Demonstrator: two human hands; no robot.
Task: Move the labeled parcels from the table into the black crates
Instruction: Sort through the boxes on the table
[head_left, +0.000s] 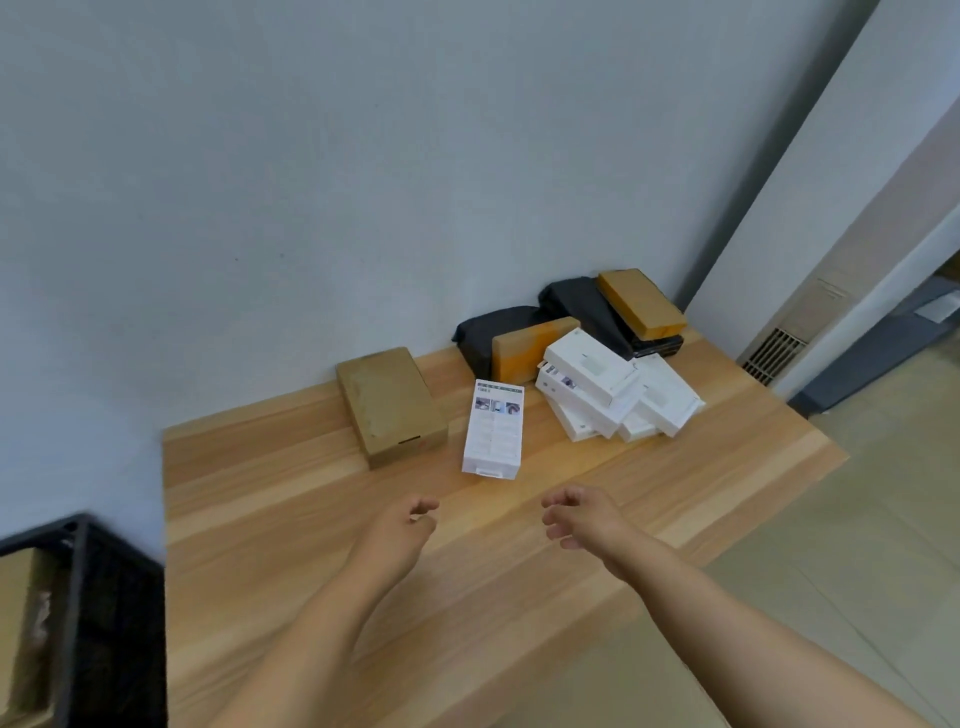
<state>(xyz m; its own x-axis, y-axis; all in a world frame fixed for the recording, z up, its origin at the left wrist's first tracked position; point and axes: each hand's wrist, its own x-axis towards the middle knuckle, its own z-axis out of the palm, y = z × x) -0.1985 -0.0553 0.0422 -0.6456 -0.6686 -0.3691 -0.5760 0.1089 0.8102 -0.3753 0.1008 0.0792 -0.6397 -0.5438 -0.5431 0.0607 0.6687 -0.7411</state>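
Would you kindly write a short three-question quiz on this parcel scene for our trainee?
1. True or false: the left hand grips a parcel.
2. Which parcel lies nearest the hands? A) the brown box B) the lone white box C) the black bag
3. Fill in: the black crate stands at the table's ____ side.

Key: 1 false, both it and the right hand hover with nothing held. 2 B. 3 left.
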